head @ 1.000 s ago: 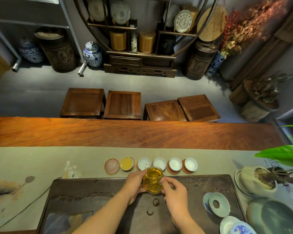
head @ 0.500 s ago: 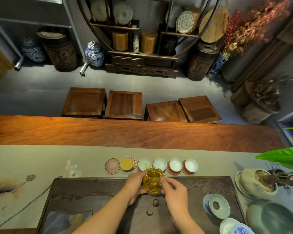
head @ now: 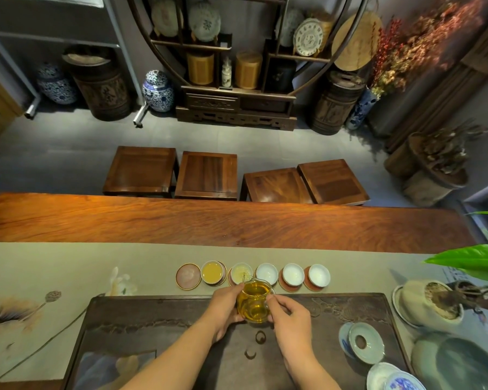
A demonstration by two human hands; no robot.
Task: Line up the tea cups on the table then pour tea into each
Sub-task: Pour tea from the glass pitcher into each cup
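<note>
Cups (head: 266,274) stand in a row beyond the tray (head: 152,319). Pitcher (head: 254,304), clasped between left hand (head: 225,306) and right hand (head: 289,312), now tips into the second cup (head: 241,273), empty a second ago. First cup (head: 214,272) full; three remain.

Four stools (head: 206,175); leafy plant (head: 473,261)
</note>
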